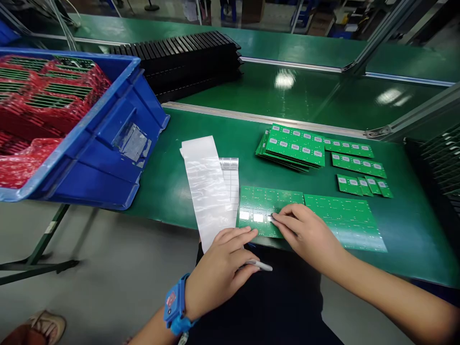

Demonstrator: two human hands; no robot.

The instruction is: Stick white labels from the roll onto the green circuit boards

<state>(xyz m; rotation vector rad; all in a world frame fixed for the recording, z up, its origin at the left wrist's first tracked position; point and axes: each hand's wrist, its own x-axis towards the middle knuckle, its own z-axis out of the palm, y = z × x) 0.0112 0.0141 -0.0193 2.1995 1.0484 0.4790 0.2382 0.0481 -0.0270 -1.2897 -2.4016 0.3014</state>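
Observation:
My right hand pinches a small white label at its fingertips, against a green circuit board panel at the table's front edge. Two white labels sit in a row to the left of those fingers, one of them a white sticker. My left hand rests its fingertips at the panel's lower left edge. Between its thumb and fingers is a slim, light grey pen-like tool. Left of the panel, a white paper strip overlaps a printed label sheet. A second green panel lies on the right, partly behind my right forearm.
Labelled boards are stacked behind the panels, with smaller labelled boards to their right. A blue crate of red-wrapped boards stands left. Black slotted racks lie at the back; another rack borders the right side.

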